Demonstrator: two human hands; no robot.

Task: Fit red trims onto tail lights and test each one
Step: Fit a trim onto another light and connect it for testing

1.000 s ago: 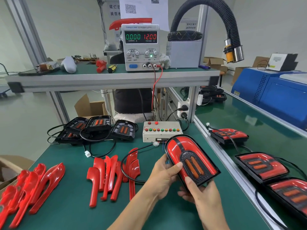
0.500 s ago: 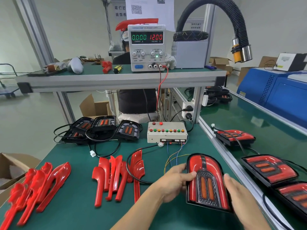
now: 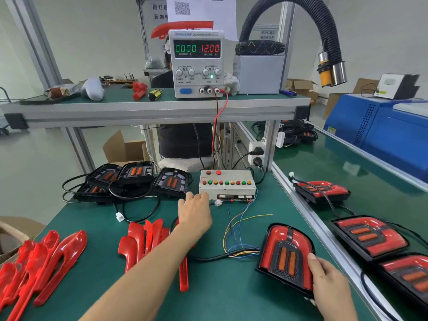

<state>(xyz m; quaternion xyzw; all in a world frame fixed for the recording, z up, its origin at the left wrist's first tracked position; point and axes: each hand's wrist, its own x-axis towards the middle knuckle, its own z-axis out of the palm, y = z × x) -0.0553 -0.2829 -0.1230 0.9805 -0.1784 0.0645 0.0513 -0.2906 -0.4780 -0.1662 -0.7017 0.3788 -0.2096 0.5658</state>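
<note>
Right hand (image 3: 328,283) grips the light (image 3: 286,256) to steady it; left hand (image 3: 195,212) reaches, fingers loosely curled, empty, for the plug (image 3: 218,202) to test.

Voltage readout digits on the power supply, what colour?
Red, on the power supply; head view.

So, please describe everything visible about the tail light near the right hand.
The tail light lies face up on the green bench, rounded end away from the person. Glossy red trim surrounds a dark textured centre with two unlit orange bars. The right hand holds its near right edge. Thin coloured wires reach its left side.
</note>
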